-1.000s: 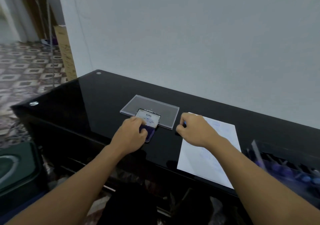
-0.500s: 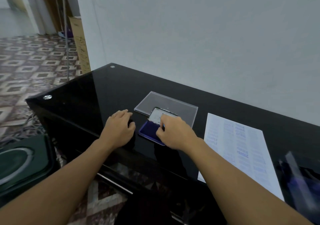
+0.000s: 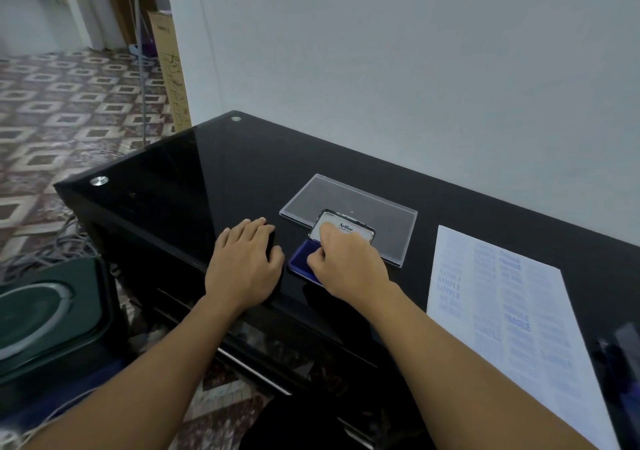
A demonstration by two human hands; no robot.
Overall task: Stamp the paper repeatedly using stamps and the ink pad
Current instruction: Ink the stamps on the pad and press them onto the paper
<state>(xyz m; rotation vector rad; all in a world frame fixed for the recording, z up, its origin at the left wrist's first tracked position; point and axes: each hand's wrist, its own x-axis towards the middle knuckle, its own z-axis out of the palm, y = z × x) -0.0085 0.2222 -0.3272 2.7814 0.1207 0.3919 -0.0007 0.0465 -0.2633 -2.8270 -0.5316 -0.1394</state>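
A second ago the right grip (image 3: 346,262) lay on the paper (image 3: 502,311); it has since crossed to the open ink pad (image 3: 300,259) and sits knuckles-up on the blue felt, fingers curled under. No stamp shows, so I cannot tell whether they pinch one. The left grip (image 3: 246,262), which had steadied the pad, now rests flat, fingers loosely spread, on the counter (image 3: 194,186) just beside it. I judge this a re-inking before another impression. The paper, a thin matte sheet with columns of faint blue marks, lies well right of the pad. The pad's white-labelled lid (image 3: 349,228) overlaps a clear, rigid, rectangular plastic cover (image 3: 346,200); the counter is black, mirror-smooth glass
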